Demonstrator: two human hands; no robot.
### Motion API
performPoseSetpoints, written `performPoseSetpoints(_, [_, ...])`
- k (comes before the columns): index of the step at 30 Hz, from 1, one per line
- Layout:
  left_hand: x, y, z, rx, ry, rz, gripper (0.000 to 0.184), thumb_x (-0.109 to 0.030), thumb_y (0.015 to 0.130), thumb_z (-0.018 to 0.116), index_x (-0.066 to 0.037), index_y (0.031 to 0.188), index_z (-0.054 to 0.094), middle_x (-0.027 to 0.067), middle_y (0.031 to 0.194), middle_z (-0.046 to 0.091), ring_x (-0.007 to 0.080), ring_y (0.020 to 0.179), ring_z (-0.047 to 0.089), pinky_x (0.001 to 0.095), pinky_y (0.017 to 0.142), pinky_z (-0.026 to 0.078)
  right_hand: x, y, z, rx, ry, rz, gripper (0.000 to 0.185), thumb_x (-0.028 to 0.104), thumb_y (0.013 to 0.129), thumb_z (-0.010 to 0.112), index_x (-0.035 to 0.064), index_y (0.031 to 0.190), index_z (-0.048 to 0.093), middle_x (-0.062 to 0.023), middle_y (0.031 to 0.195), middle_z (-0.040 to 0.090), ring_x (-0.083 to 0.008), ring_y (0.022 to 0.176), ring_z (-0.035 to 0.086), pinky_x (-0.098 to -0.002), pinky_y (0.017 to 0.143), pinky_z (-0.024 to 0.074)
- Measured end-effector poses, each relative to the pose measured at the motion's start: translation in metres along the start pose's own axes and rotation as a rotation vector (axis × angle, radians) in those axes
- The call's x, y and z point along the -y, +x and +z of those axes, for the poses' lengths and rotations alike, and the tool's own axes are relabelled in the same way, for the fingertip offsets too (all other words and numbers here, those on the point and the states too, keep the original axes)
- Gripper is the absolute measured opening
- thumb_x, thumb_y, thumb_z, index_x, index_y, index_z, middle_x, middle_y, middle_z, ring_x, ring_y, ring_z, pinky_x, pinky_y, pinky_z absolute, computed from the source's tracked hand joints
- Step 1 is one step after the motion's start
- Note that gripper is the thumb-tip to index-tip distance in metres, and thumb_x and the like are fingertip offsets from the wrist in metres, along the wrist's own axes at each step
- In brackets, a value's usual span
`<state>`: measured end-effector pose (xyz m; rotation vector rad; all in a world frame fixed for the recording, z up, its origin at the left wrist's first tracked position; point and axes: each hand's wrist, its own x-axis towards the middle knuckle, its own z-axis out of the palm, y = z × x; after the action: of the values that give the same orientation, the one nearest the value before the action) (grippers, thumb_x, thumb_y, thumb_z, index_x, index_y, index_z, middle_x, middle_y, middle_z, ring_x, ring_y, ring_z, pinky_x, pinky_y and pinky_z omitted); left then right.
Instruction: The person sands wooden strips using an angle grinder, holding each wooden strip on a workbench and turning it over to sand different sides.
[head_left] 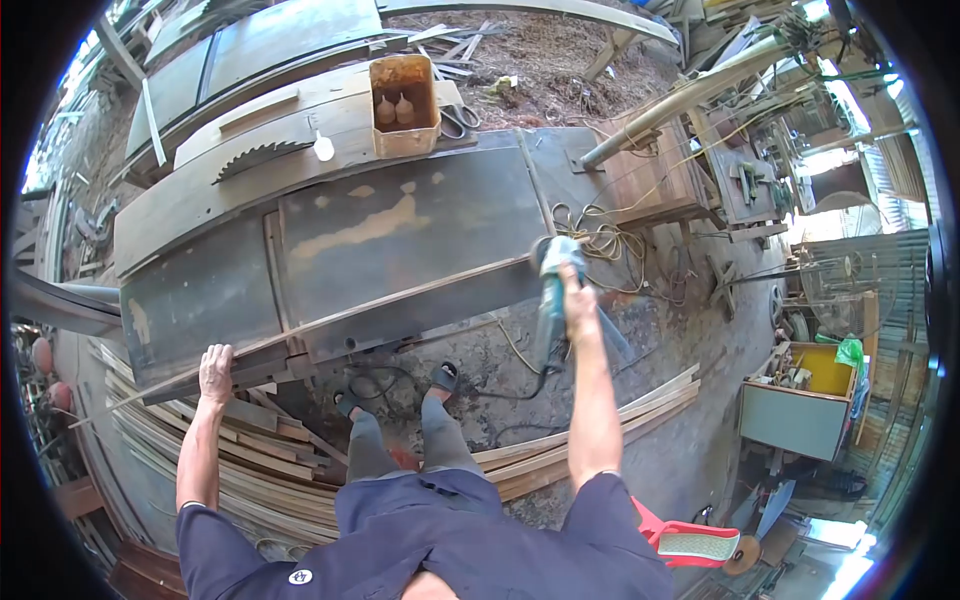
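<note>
A long, thin wooden strip (400, 301) lies along the near edge of the grey metal-topped workbench (470, 200), its left end sticking out past the bench. My left hand (215, 377) grips this strip near its left part, fingers bent over it. Out to the right, my right hand (579, 308) is wrapped round a teal handheld power tool (551, 300). The tool's head is at the right end of the strip; whether it touches the wood I cannot tell. A dark cord (520, 395) runs from the tool down to the floor.
On the bench's far side are a circular saw blade (262, 160), a small white bottle (323, 148), a rusty box (404, 140) and scissors (460, 120). Stacked boards (590, 430) lie near my feet. Coiled cable (610, 240) and a red chair (690, 540) are at right.
</note>
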<state>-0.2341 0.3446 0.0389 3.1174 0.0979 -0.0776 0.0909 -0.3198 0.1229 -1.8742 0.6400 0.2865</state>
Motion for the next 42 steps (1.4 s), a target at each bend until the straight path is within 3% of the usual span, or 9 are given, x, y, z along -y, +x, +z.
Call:
performPoseSetpoints(1, [0.000,-0.001,0.002,-0.016,0.023,-0.001,0.015,-0.006,0.080,0.059,-0.009,0.094,0.054,0.0107,0.093,0.056,0.0309,0.095,0.057,0.0412,0.081,0.047,-0.011,0.037,-0.021,-0.004,0.009,0.089,0.081,0.066,0.085,0.073,-0.0105,0.113,0.068,-0.0093,0.086,0.070,-0.0174,0.071,0.063,-0.0328,0.063,0.0512])
performPoseSetpoints(4, [0.001,-0.001,0.001,-0.022,0.023,0.012,0.014,-0.006,0.080,0.059,-0.009,0.093,0.054,0.0106,0.093,0.056,0.0310,0.095,0.057,0.0419,0.080,0.047,0.015,0.048,-0.046,-0.002,0.219,0.071,0.064,0.067,0.085,0.071,0.0026,0.088,0.068,-0.0044,0.073,0.064,-0.0185,0.058,0.063,-0.0340,0.053,0.0531])
performPoseSetpoints(8, [-0.015,0.005,-0.015,-0.099,-0.002,0.029,0.012,-0.007,0.083,0.061,-0.008,0.094,0.057,0.0092,0.092,0.058,0.0306,0.093,0.057,0.0423,0.080,0.046,0.013,0.021,-0.034,0.019,0.196,0.076,0.063,0.066,0.086,0.070,0.0031,0.088,0.069,-0.0052,0.071,0.064,-0.0192,0.057,0.063,-0.0334,0.052,0.0530])
performPoseSetpoints(15, [-0.017,0.000,-0.011,-0.144,0.087,0.039,0.016,-0.011,0.082,0.059,-0.011,0.098,0.060,0.0054,0.099,0.062,0.0260,0.094,0.060,0.0403,0.079,0.047,-0.009,-0.116,0.110,0.292,-0.171,-0.141,0.076,0.066,0.088,0.069,-0.0034,0.119,0.065,-0.0106,0.096,0.070,-0.0173,0.080,0.067,-0.0326,0.070,0.0550])
performPoseSetpoints(19, [-0.016,-0.007,0.001,-0.176,0.162,0.035,0.020,-0.012,0.083,0.060,-0.011,0.102,0.061,0.0058,0.104,0.063,0.0255,0.096,0.060,0.0401,0.081,0.047,0.033,-0.229,0.207,0.524,-0.459,-0.070,0.087,0.073,0.085,0.064,-0.0049,0.123,0.058,-0.0240,0.111,0.069,-0.0335,0.106,0.068,-0.0440,0.091,0.0537])
performPoseSetpoints(24, [-0.018,-0.016,0.008,-0.210,0.178,0.065,0.024,-0.012,0.082,0.061,-0.007,0.106,0.062,0.0120,0.112,0.064,0.0289,0.100,0.061,0.0426,0.086,0.049,0.018,-0.286,0.296,0.794,-0.525,-0.111,0.092,0.073,0.084,0.065,-0.0077,0.125,0.053,-0.0297,0.105,0.070,-0.0387,0.104,0.070,-0.0447,0.092,0.0536])
performPoseSetpoints(28, [-0.020,-0.018,0.006,-0.192,0.168,0.051,0.029,-0.009,0.081,0.062,-0.004,0.109,0.063,0.0146,0.114,0.064,0.0298,0.100,0.061,0.0426,0.087,0.050,0.022,-0.276,0.264,0.853,-0.494,-0.071,0.098,0.073,0.082,0.065,-0.0104,0.131,0.049,-0.0359,0.114,0.066,-0.0452,0.113,0.066,-0.0479,0.100,0.0501])
performPoseSetpoints(34, [-0.026,-0.021,0.013,-0.164,0.192,-0.006,0.029,-0.006,0.081,0.061,-0.004,0.111,0.062,0.0153,0.116,0.065,0.0304,0.101,0.063,0.0406,0.088,0.055,0.015,-0.196,0.146,0.508,-0.495,-0.033,0.086,0.074,0.083,0.066,-0.0021,0.123,0.062,-0.0256,0.114,0.070,-0.0345,0.110,0.068,-0.0430,0.096,0.0518])
performPoseSetpoints(42, [-0.030,-0.023,0.021,-0.136,0.247,-0.050,0.031,-0.002,0.084,0.061,-0.004,0.114,0.062,0.0139,0.119,0.064,0.0307,0.104,0.064,0.0379,0.088,0.058,-0.018,-0.035,0.002,0.110,-0.217,-0.010,0.072,0.065,0.086,0.073,-0.0040,0.106,0.068,-0.0068,0.083,0.068,-0.0141,0.064,0.062,-0.0298,0.057,0.0518])
